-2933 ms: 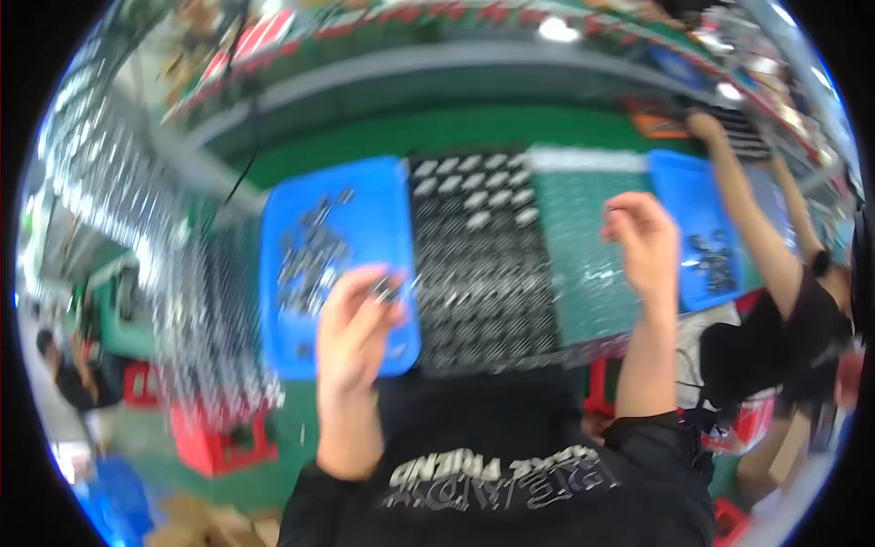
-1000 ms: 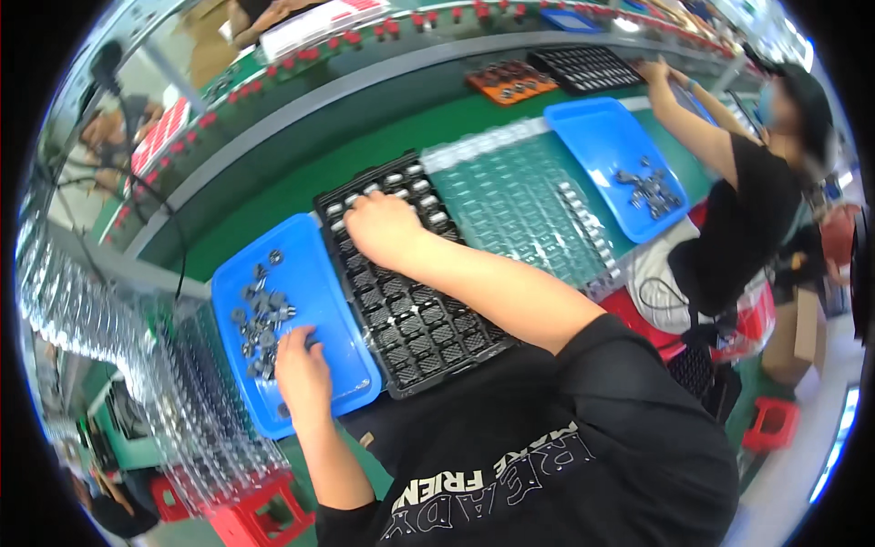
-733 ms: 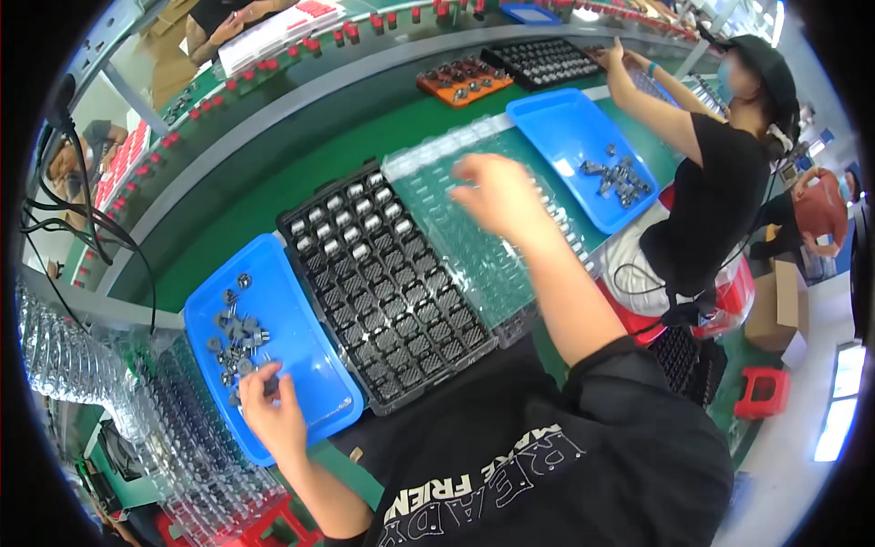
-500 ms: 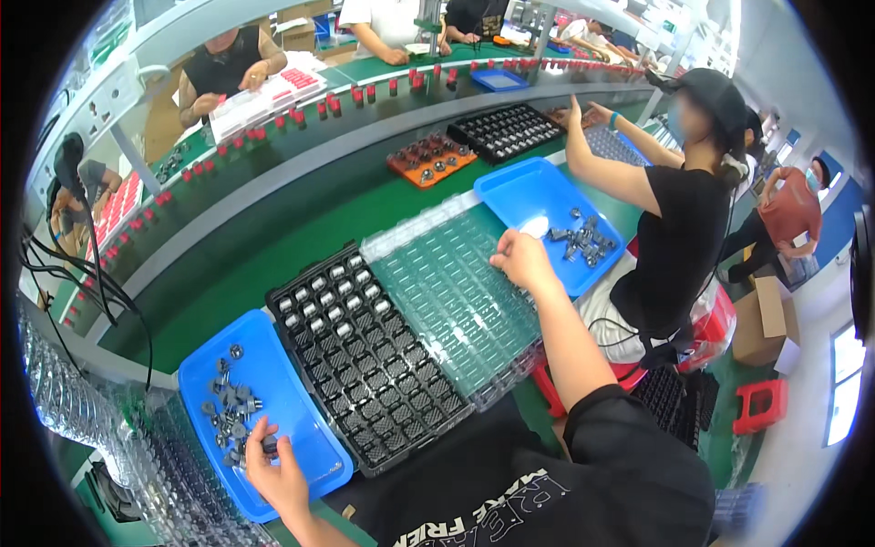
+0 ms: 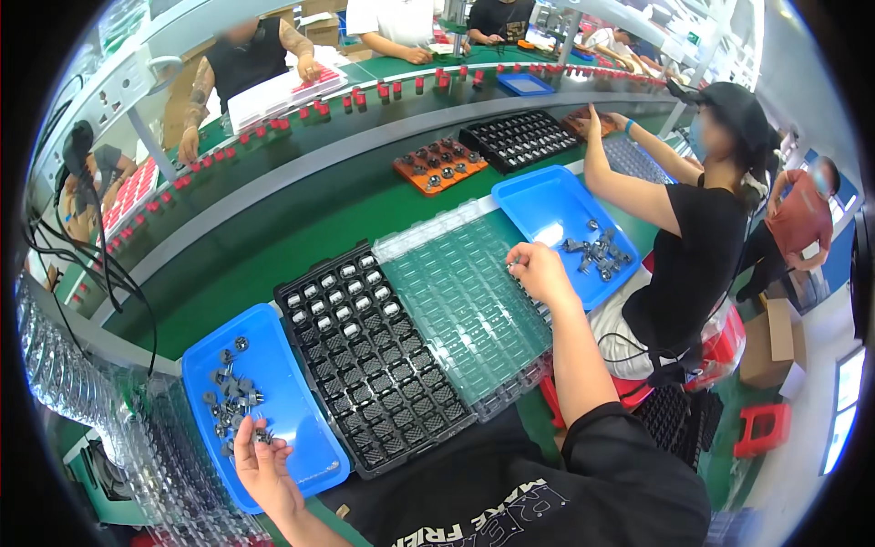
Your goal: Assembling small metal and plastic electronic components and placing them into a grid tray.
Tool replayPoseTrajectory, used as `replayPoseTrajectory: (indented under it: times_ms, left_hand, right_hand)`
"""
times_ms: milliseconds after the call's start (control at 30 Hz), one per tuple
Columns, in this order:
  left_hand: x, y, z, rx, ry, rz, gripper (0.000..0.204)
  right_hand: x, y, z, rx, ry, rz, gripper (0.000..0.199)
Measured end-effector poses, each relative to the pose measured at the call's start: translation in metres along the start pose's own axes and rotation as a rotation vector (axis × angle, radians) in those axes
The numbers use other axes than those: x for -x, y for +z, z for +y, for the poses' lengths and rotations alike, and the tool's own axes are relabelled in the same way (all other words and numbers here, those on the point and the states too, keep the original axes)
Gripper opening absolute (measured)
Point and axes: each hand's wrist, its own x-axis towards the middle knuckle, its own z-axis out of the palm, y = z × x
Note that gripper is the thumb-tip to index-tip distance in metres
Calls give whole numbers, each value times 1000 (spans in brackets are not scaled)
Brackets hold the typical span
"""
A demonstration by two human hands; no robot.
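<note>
The black compartment tray [image 5: 369, 360] lies on the green counter [image 5: 264, 264], its long axis running away from the person. Left of it sits a blue bin [image 5: 273, 401] of small metal parts [image 5: 228, 397]; the left hand [image 5: 260, 460] there pinches one part. Right of it, the right hand [image 5: 538, 273] grips the clear tray stack [image 5: 456, 310].

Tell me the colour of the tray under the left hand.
Blue, seen in the head view: the tray under the left hand holds small dark parts.
</note>
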Motion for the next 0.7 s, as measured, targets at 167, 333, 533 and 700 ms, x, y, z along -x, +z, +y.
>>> replayPoseTrajectory:
  times_ms: [167,333,533,700]
  left_hand:
    - [8,18,5,313,-41,-191,41]
    - [13,49,20,501,-188,-362,47]
    - [21,66,13,434,-110,-428,48]
    - [28,69,12,426,-83,-467,42]
  right_hand:
    - [11,-2,-7,-3,-207,243,14]
    - [65,4,-105,-717,-141,-88,12]
    - [130,26,-174,-1068,-222,-443,20]
    - [152,40,-205,-889,-530,-383,27]
